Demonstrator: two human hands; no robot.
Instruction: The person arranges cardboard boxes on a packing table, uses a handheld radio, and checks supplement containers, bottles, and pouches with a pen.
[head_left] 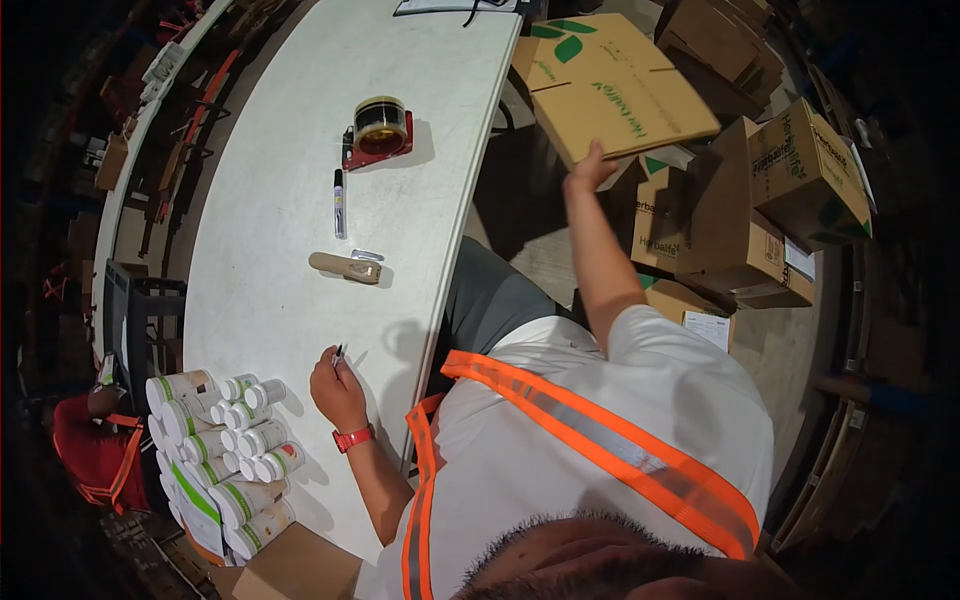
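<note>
Head cam's got the right hand (590, 172) pinching a seemingly not-yet-unfolded carton (620, 85) beside the table (270, 200), left hand (338, 392) pinching a pen-like thing (340, 354) above that table, bottles (235, 427) loose on it.

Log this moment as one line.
Right hand: gripping flat carton | Left hand: at white table, pinching small dark item | On table: tape dispenser, marker, tan-handled tool, white tubs
</note>
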